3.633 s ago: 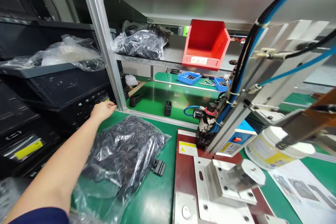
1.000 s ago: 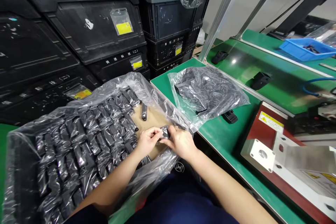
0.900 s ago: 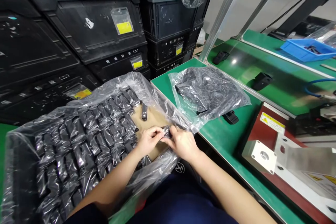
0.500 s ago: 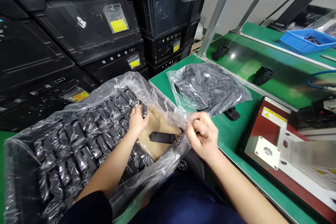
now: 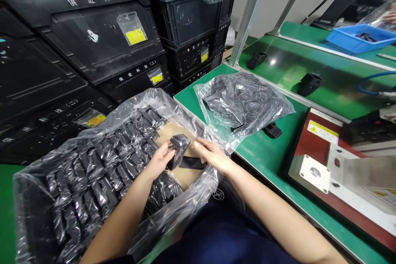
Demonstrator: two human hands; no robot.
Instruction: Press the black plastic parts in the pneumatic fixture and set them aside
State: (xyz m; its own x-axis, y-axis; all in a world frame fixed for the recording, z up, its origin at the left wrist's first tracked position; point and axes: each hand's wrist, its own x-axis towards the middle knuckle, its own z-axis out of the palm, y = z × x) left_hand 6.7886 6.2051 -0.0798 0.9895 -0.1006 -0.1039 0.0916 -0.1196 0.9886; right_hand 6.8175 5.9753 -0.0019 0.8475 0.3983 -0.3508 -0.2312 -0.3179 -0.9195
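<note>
Over the crate, my left hand [image 5: 160, 160] grips a black plastic part [image 5: 179, 147] wrapped in clear film. Just to its right my right hand [image 5: 213, 154] has its fingers stretched out, apart from the wrapped part. Below both lies a bare black part [image 5: 191, 162] on brown cardboard [image 5: 185, 177], partly covered by the held part and my right hand. Rows of black parts in clear film [image 5: 107, 165] fill the left of the crate, which is lined with a clear plastic bag [image 5: 148, 97].
On the green bench [image 5: 262, 165] lie a clear bag of black parts [image 5: 244, 99] and a loose black part [image 5: 272, 130]. A red-based machine [image 5: 309, 144] with a grey button box [image 5: 310, 173] stands right. Stacked black crates [image 5: 102, 37] wall the left; a blue tray [image 5: 355, 43] sits far right.
My right hand has let go of the bag liner's edge and moved left, opening. My left hand has lifted the wrapped part out from the rows and turned it toward the right hand.
</note>
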